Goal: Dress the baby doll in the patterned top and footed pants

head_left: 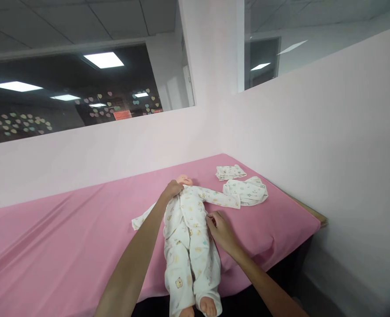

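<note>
A baby doll (184,179) lies on its back, head toward the wall and bare feet at the near edge. It wears a white printed top (192,207) and matching trousers (178,259); one sleeve stretches right, the other left, partly behind my left forearm. My left hand (173,188) is closed at the collar by the doll's neck, fingers gripping the top's edge. At the doll's side, by the top's lower right edge, my right hand (220,226) has its fingers bent together in a pinch on the cloth's edge.
The doll rests on a pink-covered table (99,220). Right of its head are a folded printed cloth (230,172) and a loosely bundled printed cloth (246,191). Pale walls (314,132) with windows stand behind and to the right. The table's right corner shows a wooden edge.
</note>
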{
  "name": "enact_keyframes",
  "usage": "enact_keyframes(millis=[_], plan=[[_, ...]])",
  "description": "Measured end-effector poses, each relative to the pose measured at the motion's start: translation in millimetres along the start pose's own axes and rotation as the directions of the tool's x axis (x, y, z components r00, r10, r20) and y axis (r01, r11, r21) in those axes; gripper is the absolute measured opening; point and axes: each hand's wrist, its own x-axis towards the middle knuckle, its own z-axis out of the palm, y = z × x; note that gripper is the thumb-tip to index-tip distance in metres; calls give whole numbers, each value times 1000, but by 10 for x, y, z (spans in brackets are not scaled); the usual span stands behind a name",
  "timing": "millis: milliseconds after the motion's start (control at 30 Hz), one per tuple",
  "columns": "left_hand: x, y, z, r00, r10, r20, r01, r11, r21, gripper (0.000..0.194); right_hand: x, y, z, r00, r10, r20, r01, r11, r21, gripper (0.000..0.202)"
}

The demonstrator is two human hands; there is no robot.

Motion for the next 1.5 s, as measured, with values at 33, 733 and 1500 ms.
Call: enact_keyframes(millis=[33, 733, 1500], plan=[[8, -9, -7, 1000, -7, 19, 7, 1000, 12, 25, -2, -1, -3, 1000, 3, 6, -3, 1000, 3, 22], [-357, -55, -85, 985, 113, 129, -117, 993, 27, 8, -25, -62, -37, 1000, 20, 17, -20, 1000, -15, 19], [-449, -76, -90, 985, 124, 122, -159, 927, 339, 33, -48, -31, -46, 1000, 12, 25, -13, 999, 32, 19]])
